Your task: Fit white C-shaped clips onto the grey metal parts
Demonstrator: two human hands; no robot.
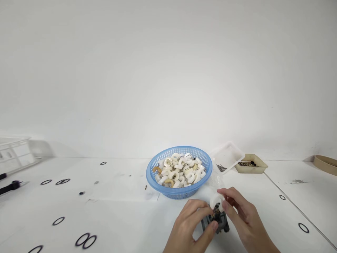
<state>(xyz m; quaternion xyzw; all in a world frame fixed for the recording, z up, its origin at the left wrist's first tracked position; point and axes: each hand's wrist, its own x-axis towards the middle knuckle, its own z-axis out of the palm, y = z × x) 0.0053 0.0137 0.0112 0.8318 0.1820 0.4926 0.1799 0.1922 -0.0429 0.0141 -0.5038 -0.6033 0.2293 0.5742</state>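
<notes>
My left hand (192, 223) is closed round the near side of a small dark grey mechanical part (223, 222), its thumb and fingers on the housing. Brass-coloured bits show in the middle of that part. Above them my right hand (240, 214) pinches a white C-shaped plastic ring (215, 198) between thumb and fingers. The ring's lower end touches or sits just over the dark part; its exact seating is hidden by my fingers. Just beyond my hands stands a blue plastic basket (168, 191) heaped with similar white and a few yellowish rings (181, 168).
Behind my right hand are a translucent white tray (231, 154) with small metal pieces and a yellowish tray (250, 169) with dark parts. Black rings (58, 221) lie scattered on the white table. Left are a screwdriver (10, 187) and white crate (21, 154); right, a tape roll (325, 165).
</notes>
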